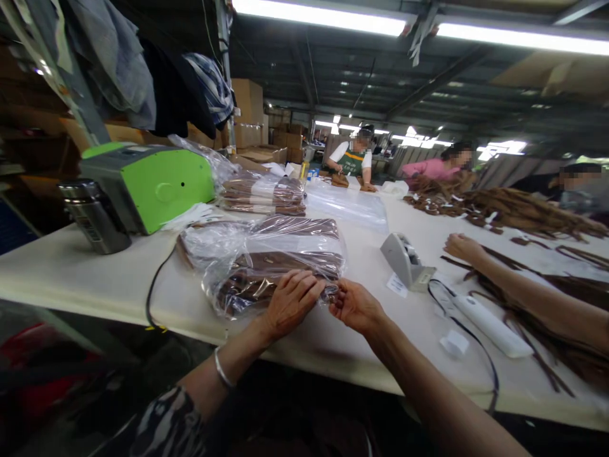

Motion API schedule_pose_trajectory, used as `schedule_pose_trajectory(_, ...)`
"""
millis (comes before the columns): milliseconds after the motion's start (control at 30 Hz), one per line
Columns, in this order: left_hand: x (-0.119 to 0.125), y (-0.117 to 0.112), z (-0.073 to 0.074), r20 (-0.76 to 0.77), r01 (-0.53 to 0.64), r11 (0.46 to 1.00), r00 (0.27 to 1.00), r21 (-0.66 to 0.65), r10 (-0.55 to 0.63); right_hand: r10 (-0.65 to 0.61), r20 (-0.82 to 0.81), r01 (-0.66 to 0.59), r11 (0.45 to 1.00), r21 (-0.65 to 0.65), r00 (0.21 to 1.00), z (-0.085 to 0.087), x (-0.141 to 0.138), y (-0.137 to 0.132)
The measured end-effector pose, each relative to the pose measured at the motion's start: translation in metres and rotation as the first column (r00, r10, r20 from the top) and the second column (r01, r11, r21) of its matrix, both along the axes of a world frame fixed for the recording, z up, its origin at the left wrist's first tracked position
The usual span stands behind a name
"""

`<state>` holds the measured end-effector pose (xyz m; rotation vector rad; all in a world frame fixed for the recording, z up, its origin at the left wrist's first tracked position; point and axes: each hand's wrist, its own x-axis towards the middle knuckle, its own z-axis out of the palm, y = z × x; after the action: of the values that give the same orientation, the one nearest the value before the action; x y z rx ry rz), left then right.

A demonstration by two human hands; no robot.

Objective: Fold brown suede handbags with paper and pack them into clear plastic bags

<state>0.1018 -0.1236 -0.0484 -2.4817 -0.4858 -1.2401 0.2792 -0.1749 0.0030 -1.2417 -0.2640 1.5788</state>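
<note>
A clear plastic bag (pixel 221 244) lies on the table in front of me, with folded brown garments (pixel 271 260) and a white paper band inside it. My left hand (pixel 295 298) curls over the bag's near right corner, its fingers closed on the film. Just to its right, my right hand (pixel 354 306) pinches the edge of the same bag between thumb and fingers. A bunched bit of plastic shows between both hands. The fingertips of my left hand are partly hidden.
Behind the bag lies another wrapped brown bundle (pixel 261 193) beside flat plastic bags (pixel 349 206). A green machine (pixel 166 184) and steel flask (pixel 95 219) stand left. Right are a tape dispenser (pixel 404 260), a white bar-shaped device (pixel 492 327) and a co-worker's arm (pixel 514 282) over brown straps.
</note>
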Motion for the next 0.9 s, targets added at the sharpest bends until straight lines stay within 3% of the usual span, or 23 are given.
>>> schedule_pose_trajectory(167, 0.016, 0.001, -0.009, 0.006, 0.16, 0.983, 0.987, -0.087, -0.16, -0.016, 0.02, 0.016, 0.999, -0.028, 1.0, -0.013, 0.019, -0.008)
schedule_pose_trajectory(267, 0.023, 0.005, -0.015, -0.022, 0.176, 0.973, 0.983, -0.152, -0.181, 0.005, 0.081, -0.006, 1.0, 0.014, 0.997, -0.021, 0.028, -0.015)
schedule_pose_trajectory(400, 0.031, 0.01, -0.018, -0.074, 0.148, 0.978, 0.984, -0.146, -0.16, 0.053, 0.149, -0.06, 0.997, 0.044, 0.987, -0.023, 0.038, -0.019)
schedule_pose_trajectory(600, 0.044, 0.013, -0.018, -0.125, 0.059, 0.996, 0.991, 0.068, -0.05, 0.055, 0.053, -0.056, 0.998, 0.012, 0.997, -0.02, 0.044, -0.014)
schedule_pose_trajectory(733, 0.053, 0.013, -0.012, -0.13, 0.012, 0.996, 0.992, 0.094, 0.001, 0.048, 0.041, -0.047, 0.998, -0.033, 0.998, -0.02, 0.043, -0.012)
schedule_pose_trajectory(900, 0.061, 0.023, -0.002, -0.252, 0.047, 0.999, 0.967, 0.027, -0.039, 0.119, 0.268, -0.12, 0.993, -0.013, 0.956, -0.017, 0.045, -0.001)
